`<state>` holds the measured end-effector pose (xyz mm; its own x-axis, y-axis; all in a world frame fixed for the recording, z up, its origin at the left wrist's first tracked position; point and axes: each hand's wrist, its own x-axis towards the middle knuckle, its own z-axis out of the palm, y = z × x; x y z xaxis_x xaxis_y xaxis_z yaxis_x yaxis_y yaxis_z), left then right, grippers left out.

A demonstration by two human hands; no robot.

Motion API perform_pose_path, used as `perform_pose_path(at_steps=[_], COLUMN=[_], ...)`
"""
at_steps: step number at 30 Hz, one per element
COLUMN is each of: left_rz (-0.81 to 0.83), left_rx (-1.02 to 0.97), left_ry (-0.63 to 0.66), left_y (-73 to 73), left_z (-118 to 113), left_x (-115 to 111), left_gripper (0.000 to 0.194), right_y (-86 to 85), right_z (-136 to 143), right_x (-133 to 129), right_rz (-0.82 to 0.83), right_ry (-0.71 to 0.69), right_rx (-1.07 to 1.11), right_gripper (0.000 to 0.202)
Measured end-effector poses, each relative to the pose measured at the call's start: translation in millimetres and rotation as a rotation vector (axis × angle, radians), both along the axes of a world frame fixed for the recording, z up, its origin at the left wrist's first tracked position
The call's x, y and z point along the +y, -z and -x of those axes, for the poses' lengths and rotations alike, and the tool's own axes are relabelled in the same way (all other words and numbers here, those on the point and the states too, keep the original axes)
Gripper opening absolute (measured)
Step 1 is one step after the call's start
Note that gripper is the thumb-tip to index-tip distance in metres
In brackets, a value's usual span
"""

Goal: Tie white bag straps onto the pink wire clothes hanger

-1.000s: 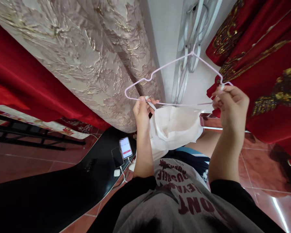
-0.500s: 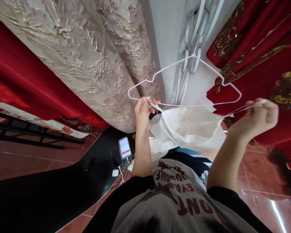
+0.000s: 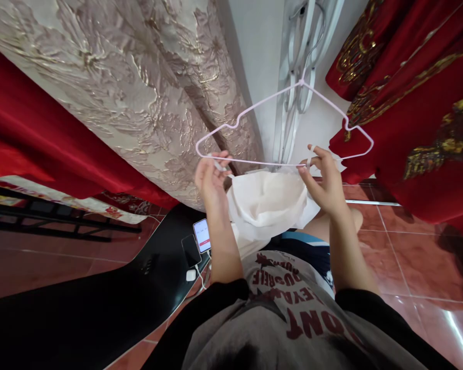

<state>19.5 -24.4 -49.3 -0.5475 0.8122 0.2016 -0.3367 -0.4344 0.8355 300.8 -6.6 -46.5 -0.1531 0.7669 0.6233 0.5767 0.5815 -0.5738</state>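
Observation:
A pale pink hanger (image 3: 261,163) hangs by its hook from a white metal rack (image 3: 289,113). Below its bottom bar lies a white sheer cloth (image 3: 268,198), gathered over my lap. My left hand (image 3: 213,177) is at the left end of the bar, fingers curled round a white strap of the cloth. Near the middle right of the bar, my right hand (image 3: 322,177) pinches a thin white strap between thumb and fingers, touching the bar.
A black bench (image 3: 100,303) on the left bears two phones (image 3: 202,236) with cables and a white charger (image 3: 191,275). Beige embossed cloth (image 3: 139,92) hangs at upper left, red cloth with gold embroidery (image 3: 416,113) at right. The floor (image 3: 420,257) is red tile.
My right hand has moved left from the far right, and the strap it had stretched out is now near the hanger's bar. My left hand has shifted slightly left and down.

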Motion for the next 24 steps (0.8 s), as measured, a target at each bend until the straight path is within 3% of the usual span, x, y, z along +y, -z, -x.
perform_pose_path(at_steps=[3, 5, 10, 13, 16, 19, 24], left_rz=[-0.052, -0.081, -0.154, -0.159, -0.183, -0.263, -0.312], left_rx=[0.022, 0.083, 0.378, 0.597, 0.673, 0.625, 0.716], left_ry=[-0.141, -0.144, -0.017, 0.111, 0.139, 0.171, 0.239], left_y=[-7.5, -19.0, -57.9, -73.2, -75.3, -68.3, -63.4], left_z=[22, 31, 36, 42, 54, 63, 66], left_x=[-8, -12, -8, 4, 9, 6, 4], left_gripper=[0.009, 0.012, 0.027, 0.033, 0.032, 0.027, 0.019], right_y=[0.9, 0.9, 3.0, 4.6, 7.1, 10.1, 10.1], right_z=[-4, -5, -5, -3, -4, -5, 0], right_x=[-3, -4, -9, -11, -10, -8, -8], right_rz=[-0.03, -0.034, -0.056, -0.057, -0.059, -0.06, -0.073], right_ry=[0.007, 0.007, -0.007, 0.011, 0.018, 0.014, 0.013], right_rx=[0.008, 0.017, 0.046, 0.046, 0.051, 0.079, 0.045], right_gripper=[0.046, 0.047, 0.053, 0.055, 0.053, 0.05, 0.049])
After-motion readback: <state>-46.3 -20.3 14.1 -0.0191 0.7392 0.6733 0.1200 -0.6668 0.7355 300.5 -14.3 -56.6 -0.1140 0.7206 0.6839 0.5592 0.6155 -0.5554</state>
